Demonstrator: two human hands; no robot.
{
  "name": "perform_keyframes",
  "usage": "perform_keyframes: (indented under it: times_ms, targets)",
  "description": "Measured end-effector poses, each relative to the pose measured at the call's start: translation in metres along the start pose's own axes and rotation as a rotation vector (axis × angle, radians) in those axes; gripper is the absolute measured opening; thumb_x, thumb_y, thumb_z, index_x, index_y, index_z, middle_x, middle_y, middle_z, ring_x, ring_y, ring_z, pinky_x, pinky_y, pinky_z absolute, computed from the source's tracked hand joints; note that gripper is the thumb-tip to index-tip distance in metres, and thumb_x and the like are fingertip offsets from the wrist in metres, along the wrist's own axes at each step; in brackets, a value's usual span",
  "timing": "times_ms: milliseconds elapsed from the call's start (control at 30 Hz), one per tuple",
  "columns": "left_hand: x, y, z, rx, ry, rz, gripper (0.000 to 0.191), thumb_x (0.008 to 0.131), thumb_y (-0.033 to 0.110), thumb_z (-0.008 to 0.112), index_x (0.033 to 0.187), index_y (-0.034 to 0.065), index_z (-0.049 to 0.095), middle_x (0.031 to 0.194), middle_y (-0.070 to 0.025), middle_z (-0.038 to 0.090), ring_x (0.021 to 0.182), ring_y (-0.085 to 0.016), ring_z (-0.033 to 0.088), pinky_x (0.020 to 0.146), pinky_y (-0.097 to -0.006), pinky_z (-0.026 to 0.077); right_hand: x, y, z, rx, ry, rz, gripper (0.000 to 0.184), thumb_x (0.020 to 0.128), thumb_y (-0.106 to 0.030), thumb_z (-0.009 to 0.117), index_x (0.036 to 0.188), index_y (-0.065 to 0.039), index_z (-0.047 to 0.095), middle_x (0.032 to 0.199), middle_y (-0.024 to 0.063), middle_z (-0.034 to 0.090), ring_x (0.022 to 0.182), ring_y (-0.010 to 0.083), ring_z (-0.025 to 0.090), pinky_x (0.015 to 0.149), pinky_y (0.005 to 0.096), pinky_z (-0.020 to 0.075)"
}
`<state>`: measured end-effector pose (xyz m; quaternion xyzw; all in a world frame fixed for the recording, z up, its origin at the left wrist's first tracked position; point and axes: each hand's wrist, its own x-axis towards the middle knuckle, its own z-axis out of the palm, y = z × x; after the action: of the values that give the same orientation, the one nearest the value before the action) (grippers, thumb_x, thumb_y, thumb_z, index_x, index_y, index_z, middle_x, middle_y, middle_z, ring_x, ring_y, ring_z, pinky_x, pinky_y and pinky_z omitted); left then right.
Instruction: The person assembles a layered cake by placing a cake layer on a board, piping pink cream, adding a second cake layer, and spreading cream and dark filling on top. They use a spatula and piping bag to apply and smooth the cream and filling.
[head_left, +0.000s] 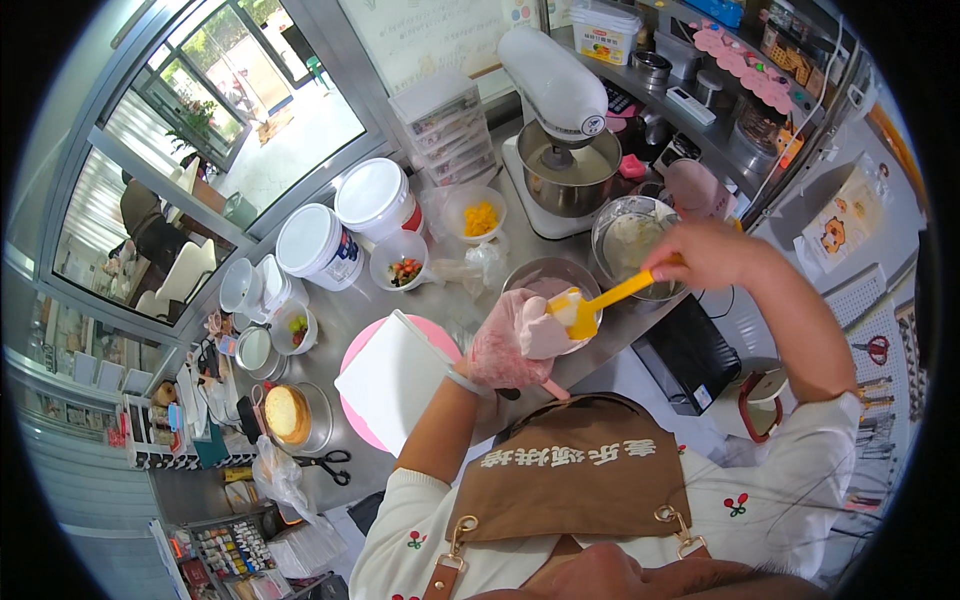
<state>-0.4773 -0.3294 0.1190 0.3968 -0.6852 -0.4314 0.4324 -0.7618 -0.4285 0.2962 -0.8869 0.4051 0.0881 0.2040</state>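
Observation:
My left hand, in a clear plastic glove, holds what looks like a piping bag, its opening folded over the hand. Bare, my right hand grips the handle of a yellow spatula, whose blade bears white cream and lies at the bag's opening. Partly behind the left hand stands a metal bowl. Another metal bowl, with cream smeared inside, is beyond the spatula. To the left, a white square board rests over a pink round one.
A stand mixer with a metal bowl stands at the back. Bowls of yellow fruit pieces and cut berries, and lidded white buckets, line the window side. Left are a round cake and black scissors.

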Motion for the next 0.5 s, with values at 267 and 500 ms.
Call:
perform_keyframes:
  times_ms: [267, 500]
  targets:
    - [0.02, 0.006, -0.027, 0.744, 0.01, 0.352, 0.038, 0.078, 0.01, 0.071, 0.113, 0.0042, 0.06, 0.108, -0.0086, 0.064, 0.102, -0.024, 0.061, 0.093, -0.036, 0.049, 0.058, -0.127, -0.044, -0.904, 0.411, -0.592, 0.009, 0.074, -0.018, 0.068, 0.076, -0.015, 0.076, 0.08, 0.001, 0.07, 0.09, 0.019, 0.065, 0.088, 0.0337, 0.0432]
    - [0.003, -0.012, -0.029, -0.914, -0.029, -0.279, 0.043, 0.083, 0.011, 0.07, 0.124, 0.0049, 0.058, 0.115, -0.01, 0.065, 0.102, -0.024, 0.063, 0.09, -0.0375, 0.052, 0.05, -0.213, -0.015, -1.272, 0.187, -0.933, 0.012, 0.077, -0.025, 0.069, 0.083, -0.02, 0.078, 0.089, -0.0027, 0.074, 0.093, 0.0205, 0.063, 0.101, 0.0397, 0.0341]
